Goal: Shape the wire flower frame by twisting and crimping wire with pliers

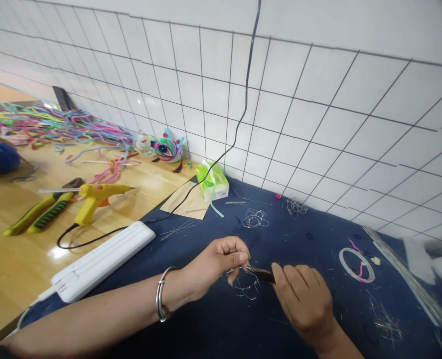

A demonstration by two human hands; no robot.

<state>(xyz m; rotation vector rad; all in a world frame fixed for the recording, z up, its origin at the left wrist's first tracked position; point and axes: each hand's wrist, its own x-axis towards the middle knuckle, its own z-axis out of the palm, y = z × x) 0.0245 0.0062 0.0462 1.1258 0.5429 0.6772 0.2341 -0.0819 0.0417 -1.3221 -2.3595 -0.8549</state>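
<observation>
My left hand (pixel 217 262), with a silver bangle (pixel 161 300) on the wrist, pinches a thin piece of silver wire (pixel 245 286) just above the dark blue cloth (pixel 213 324). My right hand (pixel 301 299) is closed round a small dark tool (pixel 261 272) whose tip meets the wire at my left fingertips. Loops of the wire hang down between the two hands onto the cloth.
Wire tangles (pixel 255 218) and cut wire bits (pixel 387 324) lie on the cloth, with a tape ring (pixel 356 264) to the right. A white power strip (pixel 103 259), yellow glue gun (pixel 95 197), pliers (pixel 37 212), green tissue pack (pixel 215 180) and coloured pipe cleaners (pixel 49 124) lie left. A tiled wall stands behind.
</observation>
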